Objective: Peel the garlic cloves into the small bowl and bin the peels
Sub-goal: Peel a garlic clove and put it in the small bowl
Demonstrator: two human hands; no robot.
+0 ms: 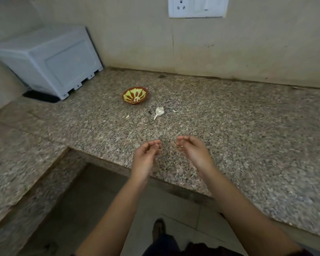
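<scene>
Holds left hand (146, 152) and right hand (190, 149) apart above counter's (248, 126) front edge, fingers curled, maybe pinching something; too blurred to tell.

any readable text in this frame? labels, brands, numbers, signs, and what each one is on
None readable.
White switch and socket plate on the wall: no lettering visible.
Pale grey boxy appliance at the counter's left end: no brand or label on the faces in view.
Small brown bowl with yellow-green painted stripes: pattern only, no letters.
</scene>
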